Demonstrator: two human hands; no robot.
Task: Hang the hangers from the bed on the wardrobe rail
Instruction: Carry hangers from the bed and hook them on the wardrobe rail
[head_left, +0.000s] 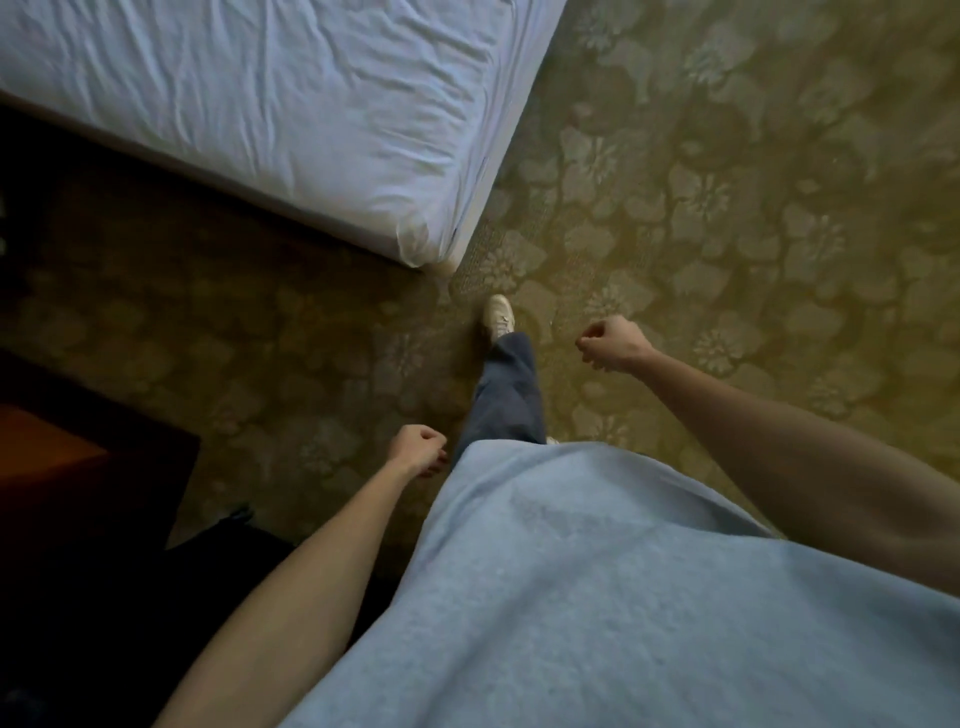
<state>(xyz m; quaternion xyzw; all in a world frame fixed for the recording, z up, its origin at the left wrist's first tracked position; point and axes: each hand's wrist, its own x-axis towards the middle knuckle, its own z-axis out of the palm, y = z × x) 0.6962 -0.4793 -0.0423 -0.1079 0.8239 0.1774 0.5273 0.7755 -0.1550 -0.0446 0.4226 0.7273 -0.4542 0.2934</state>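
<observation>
Item: person walking, seen from above. Left hand (418, 448), lower centre: fingers curled, grasping nothing. Right hand (610, 343), centre right: likewise curled and empty. Hangers: none in view; the visible stretch of white-sheeted bed (270, 104), upper left, is bare of them. Wardrobe rail: out of frame. Step judged: an empty-handed walk between bed and wardrobe. Advice: keep the leading shoe (498, 314) off the bed corner just ahead. Open patterned carpet (753, 182) fills the right; dark furniture (78, 467) crowds lower left.
</observation>
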